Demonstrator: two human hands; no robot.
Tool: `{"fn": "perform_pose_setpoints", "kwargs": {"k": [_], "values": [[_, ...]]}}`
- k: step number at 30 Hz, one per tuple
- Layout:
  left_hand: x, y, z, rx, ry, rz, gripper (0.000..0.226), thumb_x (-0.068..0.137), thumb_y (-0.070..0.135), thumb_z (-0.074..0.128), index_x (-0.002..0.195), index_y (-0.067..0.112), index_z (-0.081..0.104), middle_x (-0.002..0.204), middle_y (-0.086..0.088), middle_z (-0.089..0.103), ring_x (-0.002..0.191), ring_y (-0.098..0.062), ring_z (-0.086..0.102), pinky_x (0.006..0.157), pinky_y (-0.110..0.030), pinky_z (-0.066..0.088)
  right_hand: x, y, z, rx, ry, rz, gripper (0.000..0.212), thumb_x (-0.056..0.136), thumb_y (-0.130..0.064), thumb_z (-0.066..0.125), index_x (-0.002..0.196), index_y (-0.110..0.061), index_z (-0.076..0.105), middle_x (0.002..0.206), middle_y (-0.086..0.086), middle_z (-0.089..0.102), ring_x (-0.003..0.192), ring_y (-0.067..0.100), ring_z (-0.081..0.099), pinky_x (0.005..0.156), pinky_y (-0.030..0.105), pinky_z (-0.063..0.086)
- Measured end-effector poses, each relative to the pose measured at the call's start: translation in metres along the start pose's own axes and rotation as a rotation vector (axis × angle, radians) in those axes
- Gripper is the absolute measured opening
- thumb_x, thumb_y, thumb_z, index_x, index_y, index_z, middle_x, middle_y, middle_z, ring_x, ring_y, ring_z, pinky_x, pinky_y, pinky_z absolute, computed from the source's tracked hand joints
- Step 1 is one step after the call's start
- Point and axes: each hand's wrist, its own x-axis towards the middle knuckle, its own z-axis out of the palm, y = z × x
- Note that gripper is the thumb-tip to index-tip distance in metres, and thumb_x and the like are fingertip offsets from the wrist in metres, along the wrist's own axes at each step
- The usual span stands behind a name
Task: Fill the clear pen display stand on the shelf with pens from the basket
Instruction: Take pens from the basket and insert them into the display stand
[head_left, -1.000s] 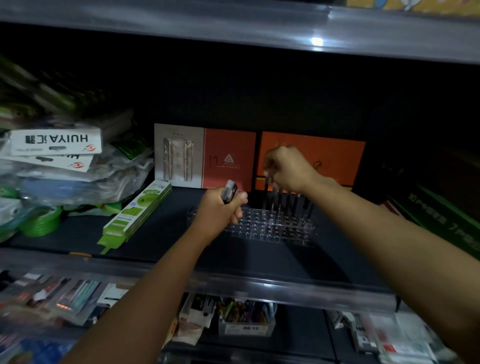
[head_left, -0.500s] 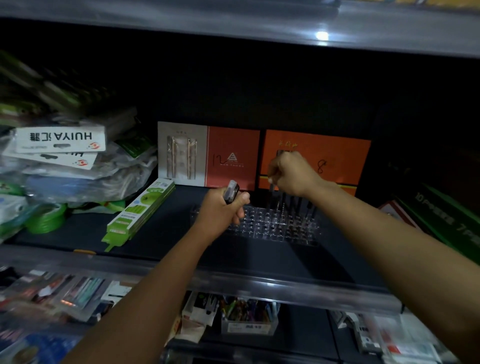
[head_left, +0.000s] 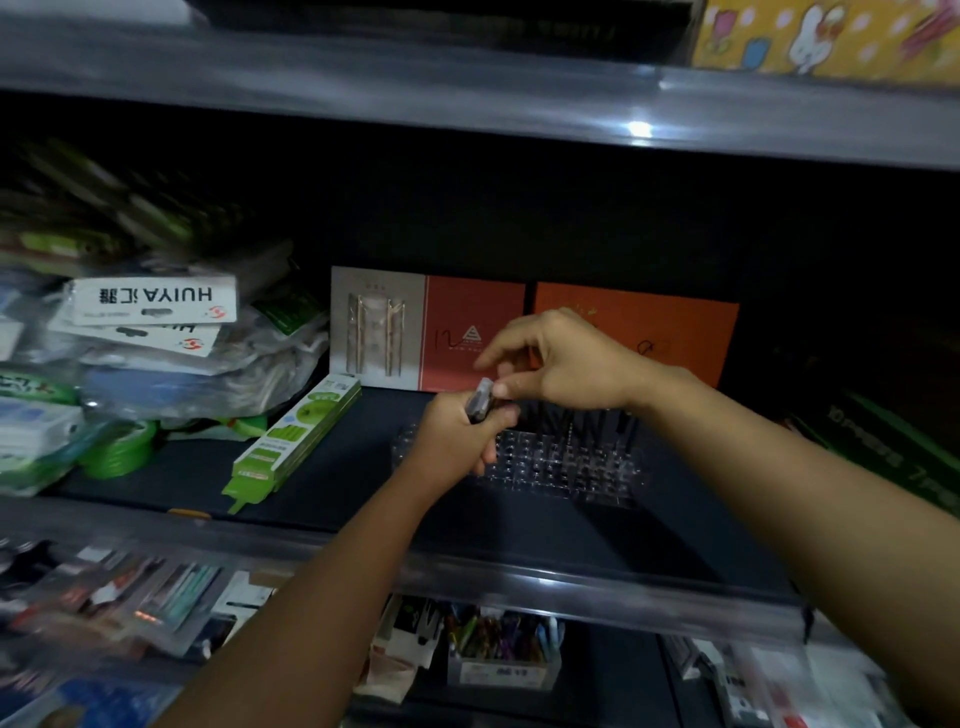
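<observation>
Stand: we see the clear plastic pen display stand (head_left: 566, 460) on the dark shelf (head_left: 332, 467), at the middle of the view, its grid of holes mostly bare.
Pens in stand: a few dark pens (head_left: 582, 418) stand upright along its far edge, toward 12 o'clock.
Left hand: our left hand (head_left: 457, 439) has its grip curled round a bundle of dark pens (head_left: 479, 401), held over the stand's 9 o'clock end.
Right hand: our right hand (head_left: 566, 358) pinches the top of that bundle between thumb and finger, the other fingers loosely spread.
Behind: two orange flat boxes (head_left: 639, 322) lean against the back wall at 12 o'clock.
Left side: a green and white carded pack (head_left: 296, 441) lies at 9 o'clock, well apart from the stand.
</observation>
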Motion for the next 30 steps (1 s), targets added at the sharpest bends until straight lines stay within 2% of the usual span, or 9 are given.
{"fn": "perform_pose_setpoints", "kwargs": {"k": [1, 6, 11, 15, 18, 20, 24, 26, 30], "values": [[-0.001, 0.003, 0.001, 0.001, 0.004, -0.006, 0.021, 0.087, 0.016, 0.065, 0.074, -0.001, 0.062, 0.041, -0.003, 0.049, 0.032, -0.011, 0.042, 0.037, -0.018, 0.036, 0.0, -0.004, 0.0, -0.012, -0.015, -0.018, 0.025, 0.082, -0.024, 0.075, 0.106, -0.021, 0.071, 0.09, -0.006, 0.065, 0.078, 0.015, 0.067, 0.069, 0.03, 0.056], [-0.003, 0.01, 0.001, 0.016, 0.009, 0.017, 0.029, 0.085, 0.016, 0.068, 0.062, 0.004, 0.055, 0.04, 0.003, 0.043, 0.034, -0.004, 0.037, 0.039, -0.017, 0.032, 0.002, -0.018, -0.002, -0.07, -0.022, -0.097, 0.009, 0.082, -0.02, 0.075, 0.088, -0.013, 0.074, 0.081, -0.01, 0.062, 0.071, -0.003, 0.057, 0.065, 0.01, 0.042], [-0.001, 0.013, -0.008, 0.004, -0.029, 0.034, 0.027, 0.084, 0.019, 0.069, 0.063, 0.014, 0.054, 0.055, 0.003, 0.046, 0.054, -0.01, 0.041, 0.055, -0.025, 0.033, 0.004, -0.023, -0.005, -0.048, -0.012, -0.074, 0.005, 0.086, -0.018, 0.07, 0.082, -0.016, 0.069, 0.073, -0.008, 0.066, 0.065, 0.0, 0.058, 0.059, 0.013, 0.043], [-0.002, 0.008, -0.018, 0.03, -0.037, 0.032, 0.027, 0.087, 0.023, 0.066, 0.065, 0.018, 0.05, 0.06, 0.005, 0.043, 0.057, -0.008, 0.04, 0.058, -0.026, 0.033, 0.004, -0.03, -0.017, 0.037, 0.102, -0.054, 0.009, 0.086, -0.011, 0.067, 0.08, -0.005, 0.065, 0.072, -0.004, 0.066, 0.061, -0.004, 0.058, 0.056, 0.011, 0.041], [-0.003, -0.001, -0.029, 0.074, -0.045, 0.052, 0.02, 0.091, 0.024, 0.06, 0.08, 0.008, 0.06, 0.071, -0.001, 0.051, 0.069, -0.011, 0.049, 0.067, -0.025, 0.037, 0.007, -0.025, -0.029, 0.11, 0.197, -0.011, 0.009, 0.077, -0.007, 0.068, 0.073, -0.007, 0.06, 0.077, 0.008, 0.07, 0.071, 0.015, 0.067, 0.065, 0.034, 0.052], [-0.002, -0.004, -0.034, 0.113, -0.028, 0.062, 0.019, 0.093, 0.025, 0.056, 0.088, 0.008, 0.063, 0.075, -0.001, 0.055, 0.074, -0.011, 0.052, 0.07, -0.024, 0.038, 0.009, -0.02, -0.033, 0.153, 0.23, 0.034, 0.011, 0.073, -0.008, 0.068, 0.07, -0.01, 0.058, 0.074, 0.014, 0.068, 0.065, 0.021, 0.061, 0.062, 0.039, 0.05], [-0.001, -0.002, -0.036, 0.187, -0.017, 0.065, 0.009, 0.096, 0.023, 0.05, 0.093, 0.023, 0.058, 0.082, 0.009, 0.056, 0.077, -0.002, 0.051, 0.067, -0.018, 0.037, 0.009, -0.011, -0.038, 0.22, 0.279, 0.126, 0.011, 0.077, -0.003, 0.066, 0.07, -0.008, 0.059, 0.064, 0.002, 0.058, 0.054, 0.003, 0.049, 0.053, 0.02, 0.039], [-0.001, -0.004, -0.037, 0.176, -0.025, 0.031, 0.01, 0.098, 0.023, 0.046, 0.101, 0.027, 0.055, 0.091, 0.005, 0.058, 0.083, -0.006, 0.052, 0.07, -0.02, 0.039, 0.007, -0.007, -0.041, 0.233, 0.319, 0.167, 0.019, 0.078, -0.002, 0.066, 0.067, -0.014, 0.058, 0.066, 0.004, 0.059, 0.056, 0.004, 0.05, 0.054, 0.02, 0.039], [0.0, -0.008, -0.04, 0.238, -0.005, -0.001, 0.015, 0.1, 0.022, 0.04, 0.101, 0.022, 0.055, 0.091, 0.006, 0.055, 0.082, -0.003, 0.049, 0.067, -0.019, 0.036, 0.005, 0.003, -0.047, 0.16, 0.318, 0.251, 0.007, 0.081, -0.005, 0.067, 0.077, -0.011, 0.066, 0.073, 0.003, 0.065, 0.065, 0.009, 0.056, 0.057, 0.018, 0.043]]}}
